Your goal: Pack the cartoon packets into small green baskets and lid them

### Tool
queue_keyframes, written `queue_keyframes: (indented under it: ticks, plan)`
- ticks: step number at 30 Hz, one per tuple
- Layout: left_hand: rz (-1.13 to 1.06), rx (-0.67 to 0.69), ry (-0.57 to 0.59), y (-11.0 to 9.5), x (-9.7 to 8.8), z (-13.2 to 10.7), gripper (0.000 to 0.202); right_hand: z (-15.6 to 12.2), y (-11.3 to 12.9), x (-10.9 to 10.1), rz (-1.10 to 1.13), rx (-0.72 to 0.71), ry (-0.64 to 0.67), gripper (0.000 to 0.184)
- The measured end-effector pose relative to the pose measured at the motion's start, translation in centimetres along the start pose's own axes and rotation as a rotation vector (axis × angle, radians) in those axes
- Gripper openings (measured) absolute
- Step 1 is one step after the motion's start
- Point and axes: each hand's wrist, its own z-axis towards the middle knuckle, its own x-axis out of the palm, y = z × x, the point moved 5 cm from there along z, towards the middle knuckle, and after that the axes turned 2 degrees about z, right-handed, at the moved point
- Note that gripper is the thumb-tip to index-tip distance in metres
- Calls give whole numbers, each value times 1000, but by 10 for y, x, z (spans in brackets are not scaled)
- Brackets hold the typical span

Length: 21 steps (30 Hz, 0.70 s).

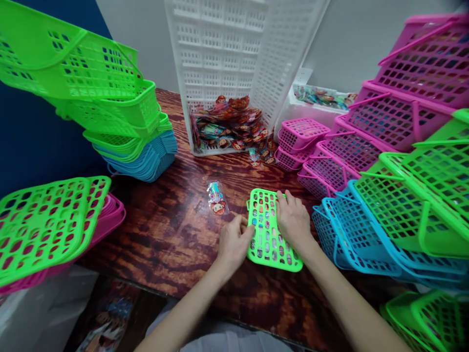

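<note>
Fingers (pixel 245 226) of the left hand (pixel 234 242) were curled onto the left edge of a small green lattice panel (pixel 267 244), pinching it. The right hand (pixel 293 220) lay open and flat on top, pressing rather than gripping. Held so, the panel seemed steadied flat on the bench (pixel 164 234), near its front edge. Flat panels (pixel 47 225) were stacked at the left and nested blue baskets (pixel 351 234) at the right, both within arm's reach. Just beyond the left hand a single sachet (pixel 217 198) lay apart. Farthest, a white crate (pixel 227 44) stood tipped, its open side toward the person, so the packets (pixel 230 122) inside spilled forward onto the wood.
</note>
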Motion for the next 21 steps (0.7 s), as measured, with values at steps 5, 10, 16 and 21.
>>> queue_keyframes:
  ticks: [5, 10, 16, 21]
  plan:
    - [-155, -41, 52, 19, 3, 5, 23, 1, -3, 0, 91, 17, -34, 48]
    - [-113, 60, 23, 11, 2, -2, 47, 6, -7, 3, 114, -3, -53, 44]
    - [596, 566, 133, -21, 5, -9, 51, 8, -6, -2, 109, -20, -67, 42]
    - [849, 736, 86, -49, 5, 4, 24, 8, -6, 0, 101, -41, -68, 41]
